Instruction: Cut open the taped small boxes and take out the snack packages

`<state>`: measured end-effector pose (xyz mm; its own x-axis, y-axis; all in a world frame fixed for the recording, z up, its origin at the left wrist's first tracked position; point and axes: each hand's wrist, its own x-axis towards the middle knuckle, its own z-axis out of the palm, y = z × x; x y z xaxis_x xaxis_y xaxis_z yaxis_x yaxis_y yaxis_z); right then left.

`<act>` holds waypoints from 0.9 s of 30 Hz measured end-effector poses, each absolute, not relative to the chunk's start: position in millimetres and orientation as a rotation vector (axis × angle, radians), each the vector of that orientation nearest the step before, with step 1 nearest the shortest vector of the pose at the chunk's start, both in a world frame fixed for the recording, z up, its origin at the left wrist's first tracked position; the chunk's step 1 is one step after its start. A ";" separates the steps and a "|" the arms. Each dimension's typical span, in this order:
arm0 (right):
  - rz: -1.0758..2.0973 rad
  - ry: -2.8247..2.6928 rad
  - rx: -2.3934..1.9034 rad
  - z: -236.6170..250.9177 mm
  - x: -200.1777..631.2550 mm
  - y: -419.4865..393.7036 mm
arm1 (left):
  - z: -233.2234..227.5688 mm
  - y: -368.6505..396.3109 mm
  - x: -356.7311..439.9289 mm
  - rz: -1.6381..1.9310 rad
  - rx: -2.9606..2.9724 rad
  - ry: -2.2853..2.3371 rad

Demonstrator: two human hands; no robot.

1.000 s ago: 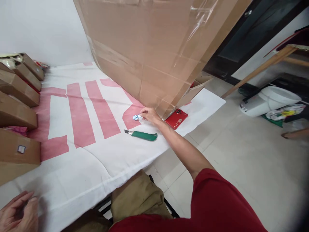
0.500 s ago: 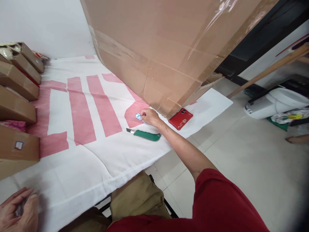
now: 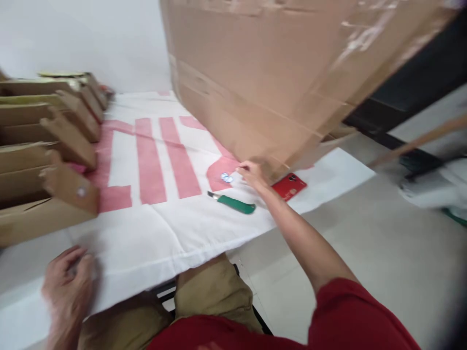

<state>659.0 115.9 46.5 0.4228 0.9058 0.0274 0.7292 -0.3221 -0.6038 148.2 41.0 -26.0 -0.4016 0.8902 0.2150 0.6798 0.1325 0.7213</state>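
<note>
Two hands rest on the white cloth (image 3: 156,238). The right hand (image 3: 251,173), arm stretched out, lies at the foot of the big carton (image 3: 262,78), fingers pinched narrow beside a small white sticker (image 3: 226,178) lying on a pink patch; whether they grip its edge cannot be told through the blur. Just nearer lies the green knife (image 3: 233,203), blade end out, and the red phone (image 3: 290,186) sits by the carton's corner. The left hand (image 3: 69,284) lies loosely curled at the near edge. A careless drag of the right wrist could catch the blade, or nudge the phone toward the cloth's edge.
</note>
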 end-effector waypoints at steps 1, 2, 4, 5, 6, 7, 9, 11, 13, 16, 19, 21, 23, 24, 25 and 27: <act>0.444 -1.401 -2.082 53.1 649.7 110.2 | -21.4 36.9 155.8 1.213 1.577 2.105; 0.468 -1.437 -2.012 58.7 639.0 105.4 | -17.6 32.4 161.7 1.341 1.625 2.058; 0.506 -1.504 -1.882 63.9 615.1 101.4 | -11.2 23.6 165.3 1.444 1.676 2.104; 0.540 -1.549 -1.818 62.8 601.4 103.0 | -7.7 19.7 162.7 1.520 1.757 2.061; 0.600 -1.598 -1.759 59.5 585.5 106.4 | -3.1 15.8 157.1 1.576 1.851 2.026; 0.698 -1.640 -1.704 54.8 566.5 110.4 | 2.8 11.7 148.7 1.664 1.910 2.057; 0.861 -1.753 -1.542 44.6 519.2 115.9 | 18.3 2.4 123.9 1.837 1.919 2.191; 1.023 -1.885 -1.361 37.3 462.5 115.0 | 35.5 -6.1 87.6 2.027 1.754 2.375; 1.158 -1.998 -1.193 34.2 403.0 110.2 | 49.7 -8.5 41.2 2.201 1.445 2.477; 1.279 -2.105 -1.022 36.4 318.9 104.7 | 63.6 4.1 -36.4 2.259 0.926 2.407; 1.332 -2.175 -0.850 41.8 245.4 107.3 | 71.6 30.4 -108.3 2.171 0.635 2.393; 1.323 -2.178 -0.780 44.7 200.8 114.1 | 72.7 50.3 -147.5 2.101 0.528 2.382; 1.293 -2.161 -0.740 46.7 159.1 123.4 | 69.4 68.0 -175.8 1.966 0.510 2.380; 1.281 -2.156 -0.724 47.4 140.0 128.1 | 66.5 74.7 -184.7 1.888 0.596 2.388; 1.272 -2.150 -0.717 47.9 122.7 132.3 | 63.4 79.2 -190.1 1.817 0.724 2.397; 1.286 -2.140 -0.737 48.4 96.4 137.6 | 58.9 79.6 -190.8 1.706 1.032 2.395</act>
<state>96.4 137.6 48.4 -0.7094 0.6861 0.1614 0.1795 0.3972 -0.9000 -190.8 79.6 58.9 -0.7806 0.5223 0.3434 0.4952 0.1815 0.8496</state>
